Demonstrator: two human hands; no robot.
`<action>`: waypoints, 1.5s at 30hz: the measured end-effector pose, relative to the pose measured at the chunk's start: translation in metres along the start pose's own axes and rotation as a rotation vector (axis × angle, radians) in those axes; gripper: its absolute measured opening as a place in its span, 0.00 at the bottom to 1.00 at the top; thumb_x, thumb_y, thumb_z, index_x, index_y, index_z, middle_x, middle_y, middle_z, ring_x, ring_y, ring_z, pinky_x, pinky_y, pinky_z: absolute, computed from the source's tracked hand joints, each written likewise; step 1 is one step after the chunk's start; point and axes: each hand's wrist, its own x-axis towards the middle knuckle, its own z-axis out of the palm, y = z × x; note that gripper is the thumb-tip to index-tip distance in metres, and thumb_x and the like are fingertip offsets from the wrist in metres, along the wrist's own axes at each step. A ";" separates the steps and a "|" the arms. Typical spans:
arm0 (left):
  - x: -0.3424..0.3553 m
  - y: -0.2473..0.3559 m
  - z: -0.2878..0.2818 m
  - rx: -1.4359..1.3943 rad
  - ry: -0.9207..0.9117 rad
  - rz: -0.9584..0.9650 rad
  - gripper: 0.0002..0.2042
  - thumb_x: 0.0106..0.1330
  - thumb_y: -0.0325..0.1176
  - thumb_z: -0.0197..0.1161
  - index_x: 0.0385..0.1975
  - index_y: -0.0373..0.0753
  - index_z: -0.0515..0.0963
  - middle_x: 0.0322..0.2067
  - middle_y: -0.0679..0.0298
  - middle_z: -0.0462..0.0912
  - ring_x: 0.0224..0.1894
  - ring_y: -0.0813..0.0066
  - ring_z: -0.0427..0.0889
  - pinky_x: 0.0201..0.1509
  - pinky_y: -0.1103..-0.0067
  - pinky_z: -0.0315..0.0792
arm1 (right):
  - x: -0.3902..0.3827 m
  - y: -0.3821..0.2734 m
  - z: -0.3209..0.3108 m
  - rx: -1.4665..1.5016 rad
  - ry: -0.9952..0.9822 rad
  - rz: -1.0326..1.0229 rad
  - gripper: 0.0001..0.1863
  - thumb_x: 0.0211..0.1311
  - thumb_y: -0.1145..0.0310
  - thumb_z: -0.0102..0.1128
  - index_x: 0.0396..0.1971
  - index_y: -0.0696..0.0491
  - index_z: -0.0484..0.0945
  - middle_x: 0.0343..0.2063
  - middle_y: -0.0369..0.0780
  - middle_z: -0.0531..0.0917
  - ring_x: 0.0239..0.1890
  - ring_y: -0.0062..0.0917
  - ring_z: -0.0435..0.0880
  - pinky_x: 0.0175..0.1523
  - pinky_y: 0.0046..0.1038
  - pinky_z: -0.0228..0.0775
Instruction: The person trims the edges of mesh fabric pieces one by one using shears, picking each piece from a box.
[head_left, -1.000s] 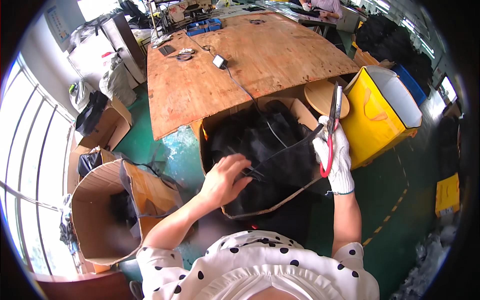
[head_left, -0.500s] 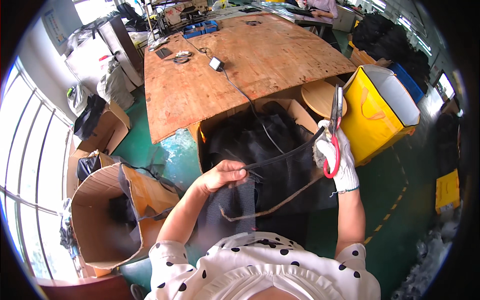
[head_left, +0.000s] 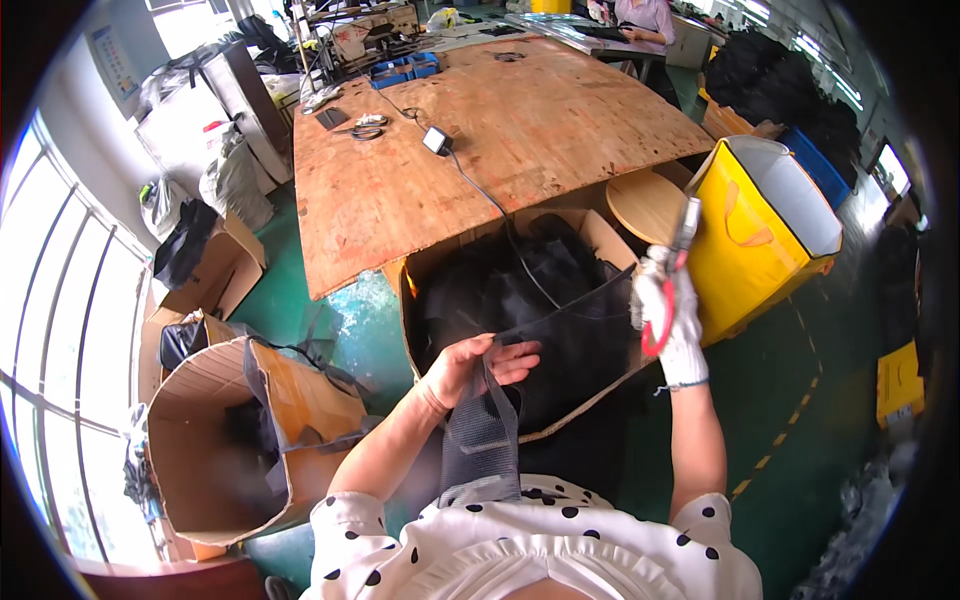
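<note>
Black mesh fabric by the brown cardboard box could slip from the bare left hand holding it, fingers loosely parted, if the white-gloved right hand, wrapped round red-handled scissors, tugs the thin black strip between them.

Wooden tabletop, blue tray at far edge, coiled cable near left edge, white-faced device, cord crossing front edge.

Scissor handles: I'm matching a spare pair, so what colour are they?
The scissor handles are red, best seen in the head view, though slightly blurred.
</note>
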 end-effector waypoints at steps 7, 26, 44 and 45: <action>-0.001 0.019 0.000 0.032 0.047 0.169 0.11 0.63 0.36 0.54 0.23 0.35 0.72 0.61 0.41 0.56 0.61 0.51 0.62 0.63 0.65 0.62 | -0.078 -0.041 -0.065 0.242 0.125 -0.077 0.13 0.66 0.52 0.43 0.29 0.45 0.67 0.10 0.31 0.63 0.07 0.15 0.60 0.10 0.17 0.50; 0.004 0.015 0.011 0.265 0.065 0.203 0.20 0.61 0.42 0.59 0.43 0.31 0.67 0.61 0.43 0.57 0.61 0.53 0.62 0.66 0.66 0.58 | -0.109 0.042 0.063 0.354 -0.487 1.039 0.19 0.66 0.45 0.38 0.37 0.45 0.68 0.20 0.30 0.70 0.17 0.14 0.68 0.17 0.15 0.59; 0.010 0.006 0.009 0.392 0.102 0.149 0.25 0.64 0.43 0.55 0.52 0.27 0.65 0.50 0.53 0.72 0.54 0.62 0.72 0.63 0.69 0.61 | -0.096 0.038 0.080 0.111 -0.454 0.659 0.18 0.64 0.51 0.47 0.37 0.52 0.69 0.13 0.34 0.70 0.06 0.19 0.66 0.08 0.20 0.57; 0.010 0.008 0.013 0.398 0.118 0.157 0.23 0.66 0.42 0.53 0.52 0.29 0.65 0.49 0.55 0.72 0.52 0.64 0.72 0.61 0.70 0.62 | -0.096 0.034 0.080 0.050 -0.462 0.585 0.20 0.65 0.50 0.45 0.38 0.54 0.69 0.13 0.34 0.71 0.07 0.17 0.66 0.09 0.18 0.57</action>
